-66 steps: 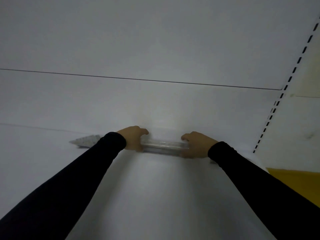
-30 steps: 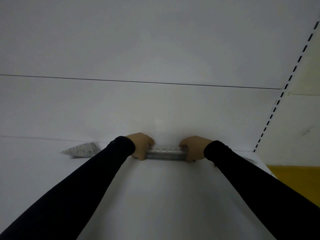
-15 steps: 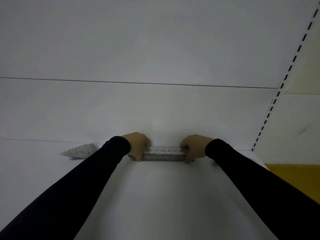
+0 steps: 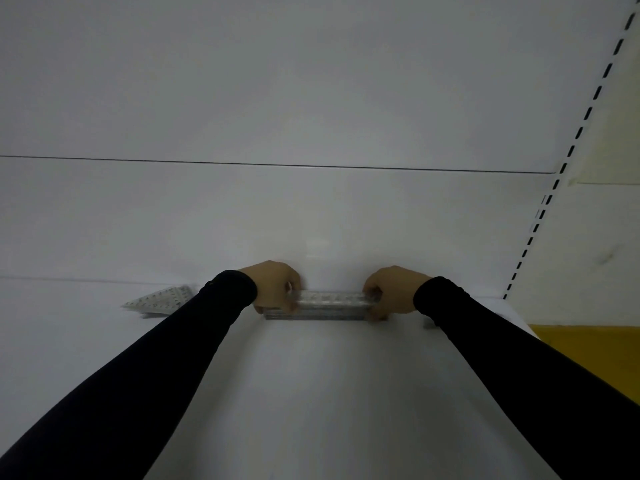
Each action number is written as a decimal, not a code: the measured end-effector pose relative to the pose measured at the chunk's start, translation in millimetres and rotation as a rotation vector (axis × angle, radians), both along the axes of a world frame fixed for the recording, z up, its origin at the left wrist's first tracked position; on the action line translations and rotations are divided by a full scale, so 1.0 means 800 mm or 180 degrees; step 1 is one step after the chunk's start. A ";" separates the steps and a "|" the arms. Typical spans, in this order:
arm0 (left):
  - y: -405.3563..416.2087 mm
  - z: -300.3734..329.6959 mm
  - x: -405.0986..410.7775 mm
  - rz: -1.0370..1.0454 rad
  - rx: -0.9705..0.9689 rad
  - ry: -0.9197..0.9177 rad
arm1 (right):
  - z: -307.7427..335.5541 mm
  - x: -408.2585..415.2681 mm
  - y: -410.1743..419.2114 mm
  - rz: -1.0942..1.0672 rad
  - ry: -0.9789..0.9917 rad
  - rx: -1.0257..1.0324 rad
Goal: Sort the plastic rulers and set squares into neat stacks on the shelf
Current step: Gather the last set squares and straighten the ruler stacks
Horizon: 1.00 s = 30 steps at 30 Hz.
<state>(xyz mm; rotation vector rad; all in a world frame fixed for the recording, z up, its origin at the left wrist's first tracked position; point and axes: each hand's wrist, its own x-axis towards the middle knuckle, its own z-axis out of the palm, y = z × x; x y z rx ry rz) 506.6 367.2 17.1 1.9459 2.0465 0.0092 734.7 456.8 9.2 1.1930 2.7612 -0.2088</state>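
- The left hand (image 4: 277, 289) and right hand (image 4: 391, 292) each gripped one end of the stack of clear plastic rulers (image 4: 329, 304) on the white shelf (image 4: 311, 393);
- a clear plastic set square (image 4: 159, 299) lay to the far left

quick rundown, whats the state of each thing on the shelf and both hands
stack of clear plastic rulers: lying flat on the shelf, gripped at both ends
clear plastic set square: lying flat, left of the stack, untouched
left hand: grips the stack's left end
right hand: grips the stack's right end
white shelf: bears both
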 end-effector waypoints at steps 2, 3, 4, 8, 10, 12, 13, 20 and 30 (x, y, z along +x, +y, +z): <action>0.000 -0.001 -0.001 0.0020 -0.0006 -0.0036 | 0.001 -0.001 0.000 0.0000 0.0015 -0.0004; 0.000 -0.001 -0.001 0.0029 -0.0010 -0.0037 | 0.001 -0.002 0.001 -0.0005 0.0009 -0.0018; 0.001 -0.001 -0.001 0.0037 -0.0014 -0.0027 | 0.001 -0.003 0.001 -0.0012 -0.0006 -0.0031; 0.000 0.001 0.001 0.0045 0.0017 0.0078 | 0.002 -0.008 -0.001 -0.0023 -0.0079 -0.0035; 0.000 -0.001 -0.001 0.0030 0.0003 0.0096 | 0.002 -0.010 -0.002 -0.0042 -0.0110 -0.0050; 0.000 -0.004 -0.001 -0.0006 -0.0027 0.0243 | 0.002 -0.009 -0.002 -0.0073 -0.0119 -0.0066; 0.000 -0.006 -0.001 -0.0028 -0.0031 0.0328 | 0.002 -0.009 -0.002 -0.0084 -0.0119 -0.0071; 0.006 -0.013 0.000 -0.0148 0.0023 0.0563 | -0.004 -0.013 -0.004 -0.0119 -0.0136 -0.0022; 0.011 -0.015 0.000 -0.0111 0.0063 0.0629 | -0.003 -0.014 -0.005 -0.0258 -0.0045 -0.0042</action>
